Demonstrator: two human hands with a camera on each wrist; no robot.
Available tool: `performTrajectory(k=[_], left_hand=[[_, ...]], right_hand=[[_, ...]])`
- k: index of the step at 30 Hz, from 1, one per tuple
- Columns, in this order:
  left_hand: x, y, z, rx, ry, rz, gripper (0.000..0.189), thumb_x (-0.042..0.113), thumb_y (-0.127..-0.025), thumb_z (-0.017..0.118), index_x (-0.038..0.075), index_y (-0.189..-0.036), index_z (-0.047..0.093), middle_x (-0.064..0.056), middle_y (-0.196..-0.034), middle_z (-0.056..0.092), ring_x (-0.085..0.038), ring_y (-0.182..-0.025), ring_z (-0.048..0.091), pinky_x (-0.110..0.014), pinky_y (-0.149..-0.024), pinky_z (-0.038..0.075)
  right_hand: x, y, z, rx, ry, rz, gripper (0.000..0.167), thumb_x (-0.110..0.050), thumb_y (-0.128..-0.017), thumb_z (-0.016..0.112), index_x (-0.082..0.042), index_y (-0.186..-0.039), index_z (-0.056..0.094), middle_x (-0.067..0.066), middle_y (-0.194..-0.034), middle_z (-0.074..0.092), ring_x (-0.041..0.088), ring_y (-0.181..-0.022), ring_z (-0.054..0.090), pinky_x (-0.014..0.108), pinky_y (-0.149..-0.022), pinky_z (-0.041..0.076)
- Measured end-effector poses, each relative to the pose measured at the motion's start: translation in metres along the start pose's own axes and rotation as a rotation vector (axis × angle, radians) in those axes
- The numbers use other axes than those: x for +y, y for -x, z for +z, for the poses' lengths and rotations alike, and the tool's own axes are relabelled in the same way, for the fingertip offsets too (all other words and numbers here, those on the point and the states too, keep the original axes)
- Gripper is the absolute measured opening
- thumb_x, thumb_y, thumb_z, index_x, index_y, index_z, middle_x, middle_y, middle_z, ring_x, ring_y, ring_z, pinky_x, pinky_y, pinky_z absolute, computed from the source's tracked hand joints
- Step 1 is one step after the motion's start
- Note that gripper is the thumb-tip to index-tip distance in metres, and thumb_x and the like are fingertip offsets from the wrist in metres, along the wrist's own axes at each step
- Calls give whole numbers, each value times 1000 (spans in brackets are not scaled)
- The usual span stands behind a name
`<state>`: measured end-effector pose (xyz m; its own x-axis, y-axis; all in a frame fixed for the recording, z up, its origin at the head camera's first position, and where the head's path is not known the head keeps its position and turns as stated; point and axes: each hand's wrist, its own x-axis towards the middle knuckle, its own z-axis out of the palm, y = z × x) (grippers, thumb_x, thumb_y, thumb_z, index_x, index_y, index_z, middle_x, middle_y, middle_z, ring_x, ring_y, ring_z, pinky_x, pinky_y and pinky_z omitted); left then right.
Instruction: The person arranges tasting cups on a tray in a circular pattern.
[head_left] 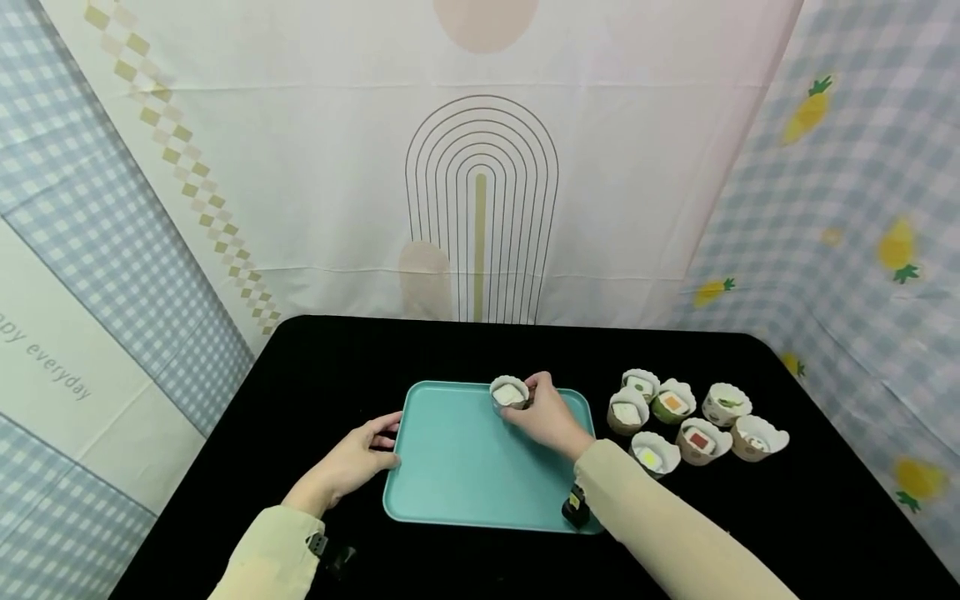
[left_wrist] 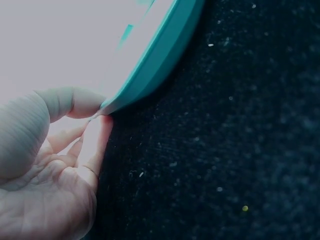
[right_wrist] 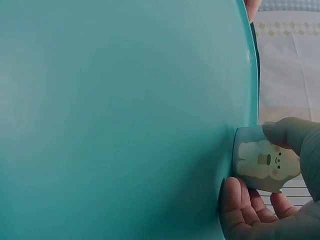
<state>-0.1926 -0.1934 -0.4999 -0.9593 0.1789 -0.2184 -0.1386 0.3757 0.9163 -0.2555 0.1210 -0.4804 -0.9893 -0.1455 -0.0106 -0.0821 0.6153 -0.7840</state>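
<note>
A teal rectangular tray lies on the black table. My left hand is at its left rim; in the left wrist view the thumb and fingers pinch that rim. Near the far edge of the tray, my right hand grips a small paper baking cup with a white filling. The right wrist view shows this cup light blue with a cartoon animal, its base close against the tray, thumb on one side and fingers on the other.
Right of the tray stand several more paper cups, among them one with an orange square, one with a red square and one with a yellow piece. Behind the black table hangs a patterned curtain.
</note>
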Motion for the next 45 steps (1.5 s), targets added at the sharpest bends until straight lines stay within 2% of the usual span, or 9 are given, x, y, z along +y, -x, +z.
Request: performTrajectory(k=[5, 9, 16, 19, 23, 26, 32, 39, 45], left_hand=[[-1, -1, -1, -11, 13, -2, 68, 6, -86, 68, 19, -148, 41, -3, -135, 47, -22, -112, 49, -42, -83, 49], [1, 0, -2, -10, 11, 4, 68, 7, -86, 68, 19, -148, 42, -4, -134, 48, -22, -111, 49, -42, -83, 49], [0, 1, -3, -28, -3, 1, 67, 8, -87, 67, 22, -148, 41, -2, -135, 48, -22, -112, 49, -40, -85, 49], [-3, 1, -4, -33, -5, -4, 67, 9, -88, 67, 22, -148, 41, -1, -134, 48, -22, -111, 49, -40, -85, 49], [-5, 1, -4, -33, -5, 1, 67, 8, -88, 66, 22, -148, 40, -1, -134, 48, -21, -111, 49, -40, -85, 49], [-4, 1, -3, -36, -10, 12, 68, 8, -88, 66, 22, -149, 40, -2, -134, 48, -22, -111, 49, -40, -85, 49], [-4, 1, -4, -38, -17, 13, 68, 9, -88, 65, 21, -149, 38, -3, -137, 46, -23, -113, 48, -40, -85, 48], [-4, 2, -3, -33, -14, 18, 67, 9, -89, 65, 23, -149, 39, -1, -136, 46, -21, -112, 48, -39, -85, 49], [-3, 0, -4, -61, -12, 14, 68, 8, -90, 64, 22, -150, 37, -3, -136, 45, -22, -112, 47, -39, -85, 49]], right_hand=[[-3, 2, -4, -7, -31, 23, 60, -25, -84, 76, -2, -127, 40, 15, -110, 55, 24, -89, 57, 39, -75, 50], [-8, 11, -17, -36, -35, 21, 67, -27, -85, 75, -3, -136, 38, 16, -120, 52, 27, -98, 58, 41, -77, 51], [-7, 43, -54, -56, 7, -67, 64, -38, -85, 75, -14, -135, 44, 13, -125, 53, 26, -105, 55, 38, -79, 52], [-1, 58, -72, -41, 8, -92, 67, -46, -84, 73, -14, -135, 44, 11, -123, 53, 28, -105, 54, 37, -80, 51], [11, 74, -96, -5, 30, -60, 74, -56, -82, 70, -13, -136, 43, 9, -123, 52, 28, -105, 55, 37, -82, 50], [19, 84, -112, 20, 42, -31, 76, -57, -82, 69, -13, -138, 43, 11, -125, 52, 28, -105, 55, 39, -81, 51], [35, 96, -139, 64, 116, -36, 76, -55, -85, 67, -11, -140, 41, 15, -127, 52, 31, -107, 54, 42, -81, 50], [57, 106, -156, 115, 269, 14, 88, -62, -82, 65, -2, -142, 40, 20, -127, 51, 33, -106, 53, 44, -77, 50], [70, 114, -157, 100, 294, 54, 90, -64, -80, 66, 1, -139, 42, 21, -125, 53, 34, -106, 54, 45, -77, 50]])
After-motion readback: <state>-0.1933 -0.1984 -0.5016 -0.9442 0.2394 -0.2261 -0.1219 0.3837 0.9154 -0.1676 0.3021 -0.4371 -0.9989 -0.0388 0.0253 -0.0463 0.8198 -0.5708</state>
